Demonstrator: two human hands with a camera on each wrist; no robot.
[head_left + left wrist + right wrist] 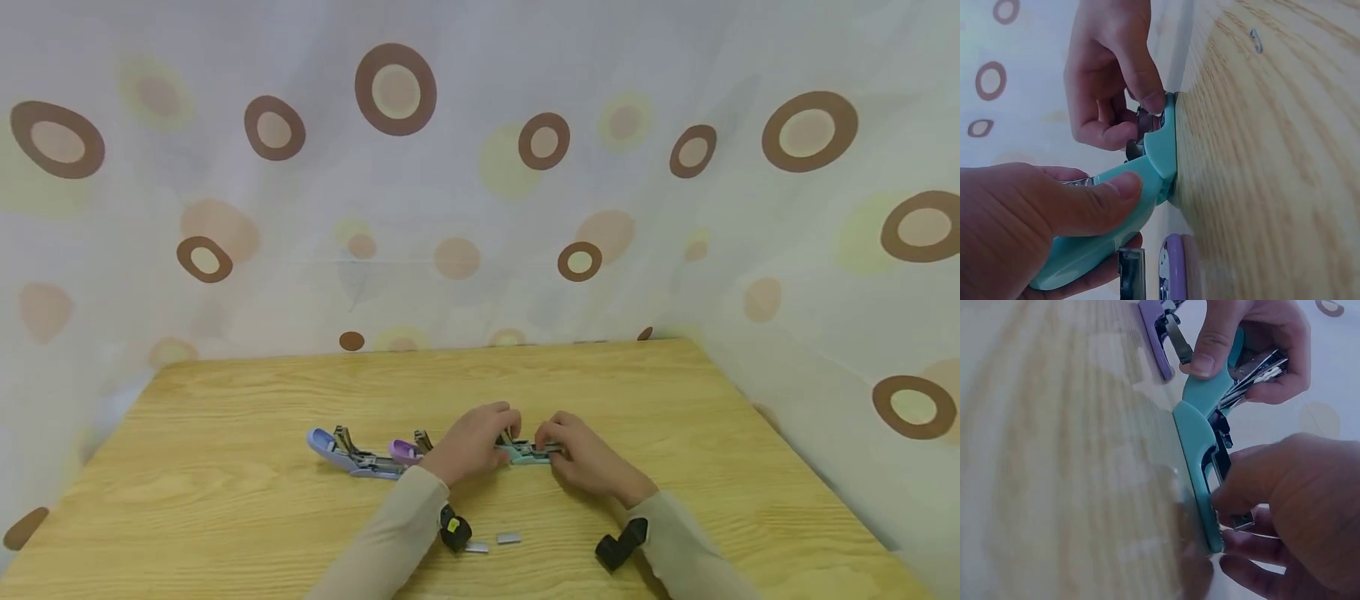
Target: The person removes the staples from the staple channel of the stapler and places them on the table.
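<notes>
A teal stapler (531, 458) lies opened out on the table, its base (1191, 428) flat on the wood and its top cover (1094, 234) swung back. My left hand (468, 442) grips that cover, thumb along its side in the left wrist view. At the base's other end, my right hand (592, 458) pinches the stapler's metal magazine (1222, 464) between thumb and fingers. The square metal end of the magazine shows between those fingers in the right wrist view. Whether a staple strip sits inside I cannot tell.
Left of my left hand stand a purple stapler (403, 452) and a blue stapler (322, 444), both opened out. Two staple strips (508, 538) lie nearer me, one partly behind the left wrist camera (454, 529). A small bent metal piece (1256, 41) lies on the wood.
</notes>
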